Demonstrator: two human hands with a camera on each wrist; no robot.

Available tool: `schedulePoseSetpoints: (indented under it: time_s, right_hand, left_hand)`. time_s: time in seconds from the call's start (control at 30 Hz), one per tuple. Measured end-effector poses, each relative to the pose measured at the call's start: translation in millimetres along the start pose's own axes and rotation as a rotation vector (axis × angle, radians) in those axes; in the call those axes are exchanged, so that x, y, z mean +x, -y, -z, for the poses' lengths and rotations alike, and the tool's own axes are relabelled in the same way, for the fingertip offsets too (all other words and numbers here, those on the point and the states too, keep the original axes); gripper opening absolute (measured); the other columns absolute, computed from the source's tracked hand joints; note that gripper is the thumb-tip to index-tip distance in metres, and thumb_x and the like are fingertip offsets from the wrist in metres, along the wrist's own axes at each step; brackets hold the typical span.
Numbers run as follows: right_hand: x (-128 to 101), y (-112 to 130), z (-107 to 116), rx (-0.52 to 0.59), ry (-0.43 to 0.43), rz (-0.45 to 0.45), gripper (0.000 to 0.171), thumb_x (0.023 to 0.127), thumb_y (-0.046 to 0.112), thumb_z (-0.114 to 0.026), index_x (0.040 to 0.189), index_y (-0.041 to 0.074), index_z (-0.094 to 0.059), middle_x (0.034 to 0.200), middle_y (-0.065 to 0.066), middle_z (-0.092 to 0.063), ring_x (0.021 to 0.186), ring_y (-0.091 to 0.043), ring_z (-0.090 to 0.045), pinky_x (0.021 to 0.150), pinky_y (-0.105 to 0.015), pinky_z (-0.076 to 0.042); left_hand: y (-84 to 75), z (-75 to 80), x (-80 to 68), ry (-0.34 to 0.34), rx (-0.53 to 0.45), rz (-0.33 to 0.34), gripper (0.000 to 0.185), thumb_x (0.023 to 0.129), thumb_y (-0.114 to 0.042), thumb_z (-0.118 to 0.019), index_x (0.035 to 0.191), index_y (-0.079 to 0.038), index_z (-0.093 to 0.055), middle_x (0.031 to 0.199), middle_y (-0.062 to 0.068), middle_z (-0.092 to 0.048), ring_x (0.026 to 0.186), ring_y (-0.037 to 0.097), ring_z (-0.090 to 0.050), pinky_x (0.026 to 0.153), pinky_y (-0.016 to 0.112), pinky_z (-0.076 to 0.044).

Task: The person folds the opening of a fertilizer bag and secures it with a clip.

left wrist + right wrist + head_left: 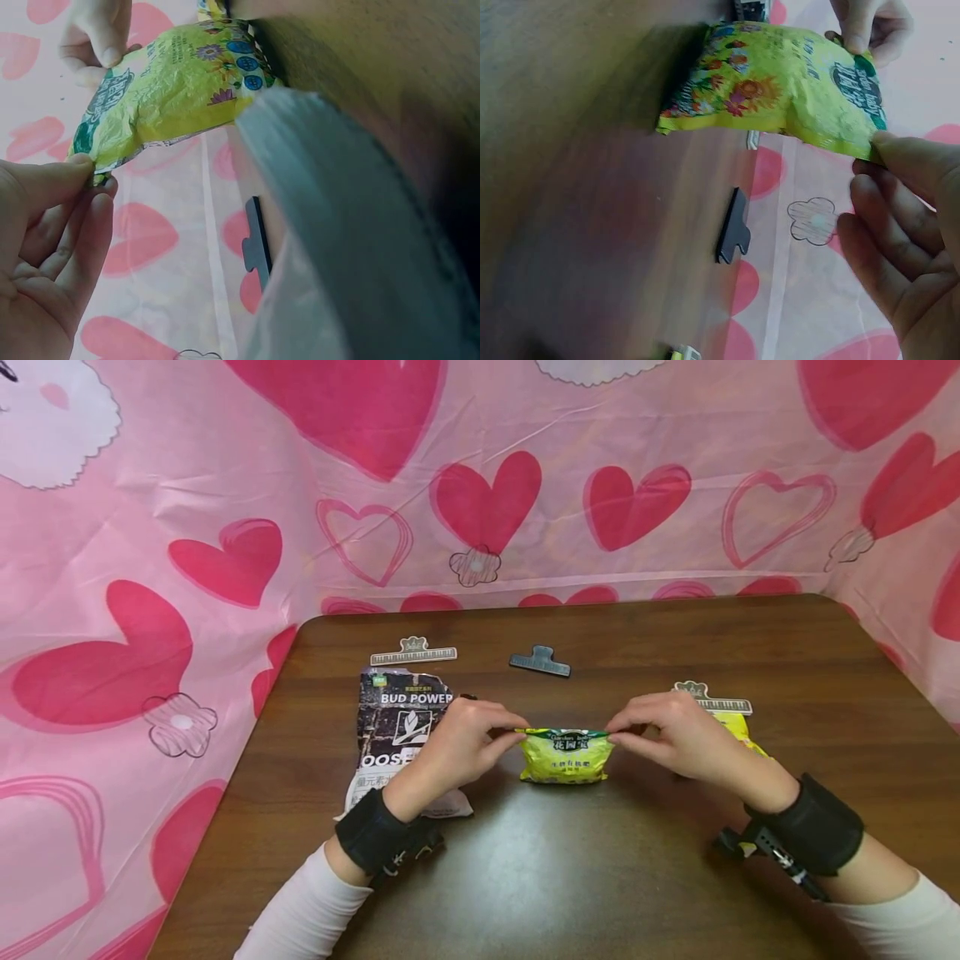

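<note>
A small yellow-green bag (566,758) with flower prints and a dark green top band stands upright at the middle of the table. My left hand (474,739) pinches its top left corner between thumb and forefinger. At the opposite top corner, my right hand (671,735) pinches the bag in the same way. The left wrist view shows the bag's face (172,90) creased and bulging, its lower end by the tabletop. Seen from the right wrist, the other fingers (892,217) of that hand are spread below the pinch.
A dark "BUD POWER" bag (397,718) lies at the left, partly behind my left forearm. Beyond it is a white sealing clip (414,653); a dark clip (540,662) lies at the back middle. Another white clip (720,702) sits on a yellow packet (738,727) behind my right hand.
</note>
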State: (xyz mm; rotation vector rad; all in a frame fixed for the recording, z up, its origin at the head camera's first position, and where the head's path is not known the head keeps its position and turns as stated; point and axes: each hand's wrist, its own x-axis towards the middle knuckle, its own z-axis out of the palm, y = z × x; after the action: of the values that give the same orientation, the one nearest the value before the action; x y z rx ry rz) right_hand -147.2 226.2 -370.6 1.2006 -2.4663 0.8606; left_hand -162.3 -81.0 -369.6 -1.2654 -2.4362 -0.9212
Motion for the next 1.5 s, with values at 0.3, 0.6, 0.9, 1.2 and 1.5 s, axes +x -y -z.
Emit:
schedulePoseSetpoints:
  time_s: [0.3, 0.6, 0.9, 1.2, 1.5]
  right_hand:
    - [20.3, -4.0, 15.7, -0.049, 0.144, -0.021, 0.017, 0.083, 0.012, -0.078, 0.097, 0.022, -0.076, 0.091, 0.012, -0.073, 0.079, 0.002, -0.064, 0.067, -0.025, -0.055]
    - [62.8, -23.8, 17.5, -0.091, 0.291, -0.176, 0.013, 0.087, 0.020, -0.077, 0.100, 0.018, -0.076, 0.092, 0.004, -0.074, 0.074, -0.005, -0.061, 0.069, -0.029, -0.057]
    - [99.5, -50.6, -4.8, -0.153, 0.356, -0.275, 0.036, 0.086, 0.022, -0.078, 0.117, 0.009, -0.070, 0.109, -0.008, -0.072, 0.095, -0.021, -0.066, 0.084, -0.041, -0.056]
    - [123.7, -71.6, -27.6, -0.178, 0.358, -0.344, 0.045, 0.087, 0.022, -0.077, 0.126, 0.003, -0.064, 0.118, -0.017, -0.066, 0.106, -0.031, -0.064, 0.092, -0.049, -0.053]
    - [130.1, -90.4, -48.3, -0.179, 0.382, -0.446, 0.051, 0.090, 0.025, -0.073, 0.131, 0.000, -0.059, 0.122, -0.018, -0.066, 0.106, -0.030, -0.062, 0.098, -0.048, -0.050]
  left_hand:
    - [-0.5, 0.1, -1.2, -0.003, 0.023, -0.015, 0.009, 0.088, -0.010, -0.074, 0.096, -0.011, -0.079, 0.084, 0.000, -0.076, 0.067, 0.005, -0.065, 0.061, 0.017, -0.047]
    - [-0.2, 0.8, -1.7, -0.004, 0.039, -0.026, 0.010, 0.088, -0.010, -0.073, 0.096, -0.012, -0.079, 0.084, 0.000, -0.076, 0.067, 0.005, -0.065, 0.061, 0.018, -0.048]
    - [-2.1, 1.2, -2.2, -0.003, 0.046, -0.028, 0.010, 0.088, -0.011, -0.074, 0.096, -0.012, -0.079, 0.085, -0.002, -0.076, 0.068, 0.005, -0.066, 0.063, 0.019, -0.048]
    - [-2.9, 1.7, -3.2, 0.001, 0.054, -0.028, 0.010, 0.089, -0.012, -0.074, 0.096, -0.013, -0.079, 0.085, -0.001, -0.076, 0.069, 0.005, -0.066, 0.064, 0.020, -0.049]
    - [-4.3, 1.3, -4.4, -0.004, 0.046, -0.036, 0.010, 0.088, -0.011, -0.074, 0.097, -0.012, -0.079, 0.085, -0.001, -0.076, 0.068, 0.006, -0.065, 0.063, 0.019, -0.047]
